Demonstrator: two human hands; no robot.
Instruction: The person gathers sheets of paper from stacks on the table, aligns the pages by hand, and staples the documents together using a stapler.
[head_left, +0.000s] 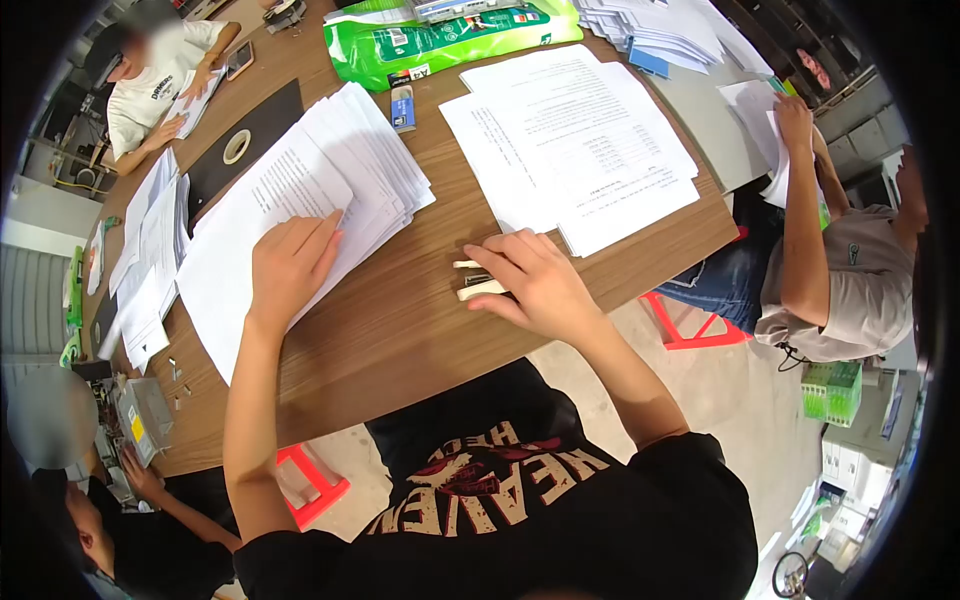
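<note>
My left hand [292,262] rests on a fanned stack of printed sheets [375,150], its fingers stretched out near the right edge of the top sheet [225,250]. My right hand [535,280] is closed around a small white stapler [475,292], thumb on the near side and fingers over the far side. The stapler's jaws point left and stand apart, with no paper between them. Just beyond the right hand lies a second pile of printed sheets [600,150], with its layers turned at different angles.
A green paper pack [450,45] and a small blue box [403,108] lie at the back. A tape roll [237,147] sits on a black board. More papers [150,240] lie left. Co-workers sit at left and right; red stools [690,325] stand below.
</note>
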